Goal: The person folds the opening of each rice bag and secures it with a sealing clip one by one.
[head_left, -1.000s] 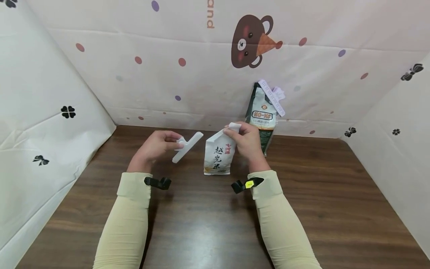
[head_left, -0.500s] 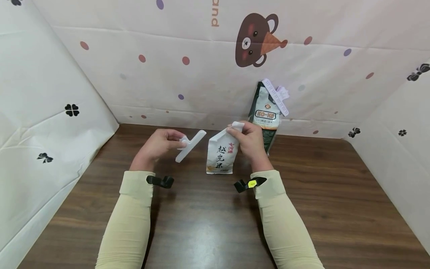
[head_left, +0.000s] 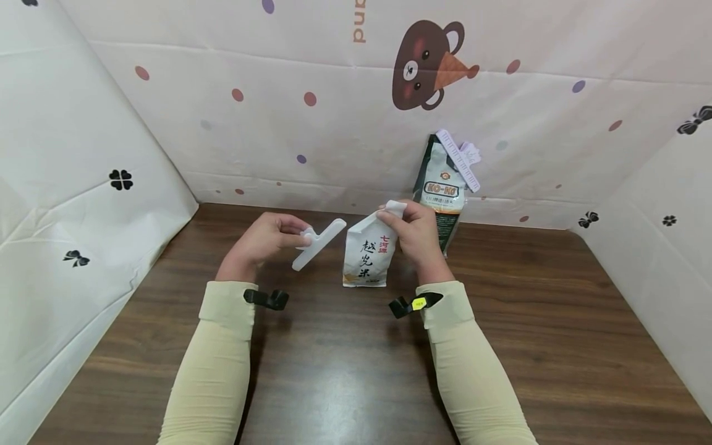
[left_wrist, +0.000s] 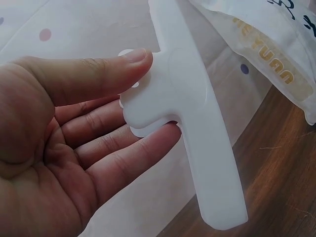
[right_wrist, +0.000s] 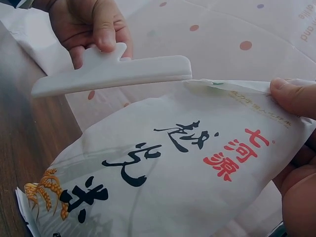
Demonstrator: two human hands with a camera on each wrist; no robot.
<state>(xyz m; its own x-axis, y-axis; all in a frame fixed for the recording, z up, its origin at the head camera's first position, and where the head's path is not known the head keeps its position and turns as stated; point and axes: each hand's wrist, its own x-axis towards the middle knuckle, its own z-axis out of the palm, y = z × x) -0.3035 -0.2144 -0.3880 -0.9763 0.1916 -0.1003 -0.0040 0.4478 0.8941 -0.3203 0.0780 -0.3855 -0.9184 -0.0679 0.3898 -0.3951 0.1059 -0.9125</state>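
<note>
Between thumb and fingers my left hand (head_left: 272, 238) pinches the handle of a white bag clip (head_left: 319, 245). The clip's long bar slants up to the right in the head view, just left of a white rice bag (head_left: 368, 256) with black and red characters. My right hand (head_left: 414, 232) holds this bag by its folded top corner, thumb in front. Seen from the right wrist, the clip (right_wrist: 118, 74) lies along the bag's top edge, and its bar's end overlaps that edge near the fold. In the left wrist view the clip's handle (left_wrist: 153, 94) sits under the thumb.
A green and white KO-KO bag (head_left: 442, 191) leans against the back wall behind my right hand. A lilac bag clip (head_left: 458, 161) is fastened on its top. Patterned white sheets (head_left: 250, 136) enclose the dark wooden table (head_left: 334, 352) at the back and sides.
The head view has shifted slightly, so everything sits a little further right. The clip has tilted a little flatter in my left hand. Both grips are unchanged.
</note>
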